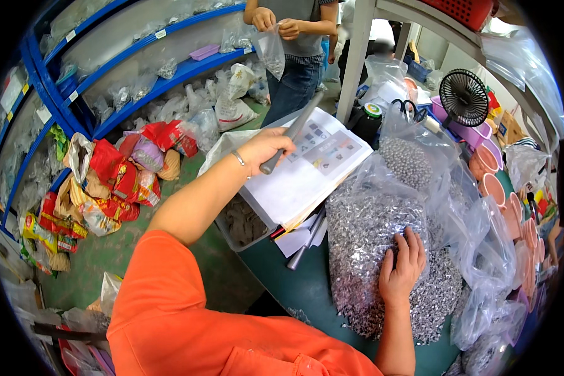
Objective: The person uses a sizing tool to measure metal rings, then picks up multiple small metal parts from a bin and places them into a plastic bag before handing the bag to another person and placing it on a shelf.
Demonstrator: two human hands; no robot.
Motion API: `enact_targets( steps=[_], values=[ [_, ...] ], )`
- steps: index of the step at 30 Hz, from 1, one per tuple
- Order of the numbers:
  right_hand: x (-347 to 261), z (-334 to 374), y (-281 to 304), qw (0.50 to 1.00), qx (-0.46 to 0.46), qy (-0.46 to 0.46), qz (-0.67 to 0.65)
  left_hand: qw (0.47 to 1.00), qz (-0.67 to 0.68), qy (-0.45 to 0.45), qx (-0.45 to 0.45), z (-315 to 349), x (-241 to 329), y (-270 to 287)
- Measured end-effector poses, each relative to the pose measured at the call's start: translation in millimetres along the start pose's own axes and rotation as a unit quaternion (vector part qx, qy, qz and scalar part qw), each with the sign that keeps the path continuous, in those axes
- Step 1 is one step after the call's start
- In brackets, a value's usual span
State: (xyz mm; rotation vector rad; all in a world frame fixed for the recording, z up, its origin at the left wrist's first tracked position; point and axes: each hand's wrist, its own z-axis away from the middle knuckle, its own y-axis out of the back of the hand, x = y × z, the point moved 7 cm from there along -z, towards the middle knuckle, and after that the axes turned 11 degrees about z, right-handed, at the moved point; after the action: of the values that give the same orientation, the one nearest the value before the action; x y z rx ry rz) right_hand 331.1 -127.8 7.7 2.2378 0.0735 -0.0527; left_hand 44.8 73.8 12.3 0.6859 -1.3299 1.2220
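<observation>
A grey rod (301, 125) was grasped in the left hand (271, 150), near the rod's lower end, and was held at a slant over the printed sheets (288, 197); whether the sheets were touched by it could not be told. The right hand (405, 266) was laid unclenched on a clear plastic bag (366, 216) filled with small silvery metal pieces, which was set on the green worktop (313, 291). Beside the bag, under its right side, a loose heap (435, 301) of similar pieces was spread. A second rod (308, 241) was left lying between the sheets and the bag. Beyond the bag, another bag (407, 163) of round silvery beads was seen, and a black fan (464, 97) was placed farther back, near pink cups (493, 188).
</observation>
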Motion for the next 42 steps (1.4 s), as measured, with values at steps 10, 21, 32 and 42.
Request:
enact_targets(
  steps=[10,21,32,42],
  values=[
    [-1,2,-1,1.000,0.009,0.007,0.007,0.991,-0.053,-0.057,-0.106,81,-15,-38],
    [-12,4,15,0.984,0.027,-0.041,-0.168,0.985,0.137,-0.104,0.022,118,-36,-62],
    [-108,45,-16,0.604,-0.410,-0.099,-0.676,0.976,-0.054,-0.212,0.008,139,-73,-126],
    [-118,70,-18,0.445,-0.513,-0.117,-0.725,0.990,0.057,-0.132,-0.006,153,-91,-108]
  ],
)
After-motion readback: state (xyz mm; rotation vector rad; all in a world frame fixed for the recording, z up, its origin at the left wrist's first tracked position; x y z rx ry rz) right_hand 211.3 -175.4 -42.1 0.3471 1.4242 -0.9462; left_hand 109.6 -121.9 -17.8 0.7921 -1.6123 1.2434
